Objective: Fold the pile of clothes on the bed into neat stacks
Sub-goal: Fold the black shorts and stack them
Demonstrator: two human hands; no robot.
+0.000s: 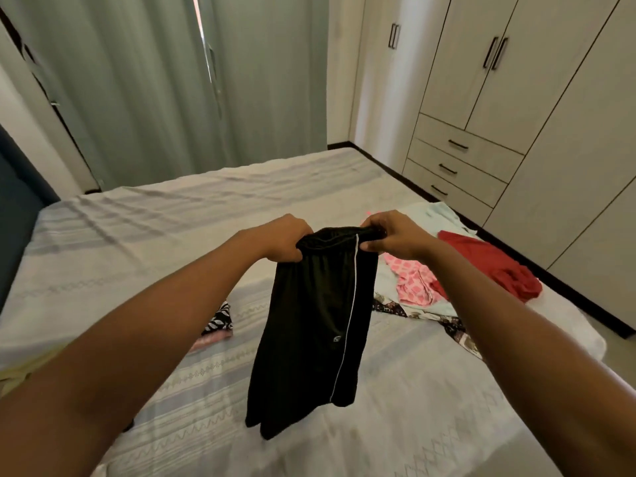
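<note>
- The left hand (287, 241) grips one end of the waistband of the black shorts (309, 332). Its fingers are curled tight around the cloth.
- The right hand (392, 237) pinches the other end of the waistband. The fingers are bent and pressed together on the cloth.
- The shorts hang down from both hands, up in the air over the middle of the bed (137, 235). Whether the bottom hem touches the bed cannot be told.
- A thin white stripe (349, 321) runs down one side of the shorts, and a small logo (335, 338) sits just beside it.
- A pile of loose clothes lies by the right edge of the bed. In it are a red top (481, 263), a pink spotty cloth (411, 282), a pale blue cloth (437, 211) and a dark flowery cloth (389, 306).
- The red top lies closest to the right edge. The pink spotty cloth touches it.
- To the left of the shorts, a black and white stripy cloth (218, 320) sits on top of a pink cloth (210, 340). The left arm hides part of both.
- The bed has a pale sheet with grey stripes.
- Green curtains (137, 80) hang past the far edge of the bed.
- A cream wardrobe (516, 80) with three drawers (457, 163) stands past the right edge.
- A dark blue headboard (17, 201) is at the left edge.
</note>
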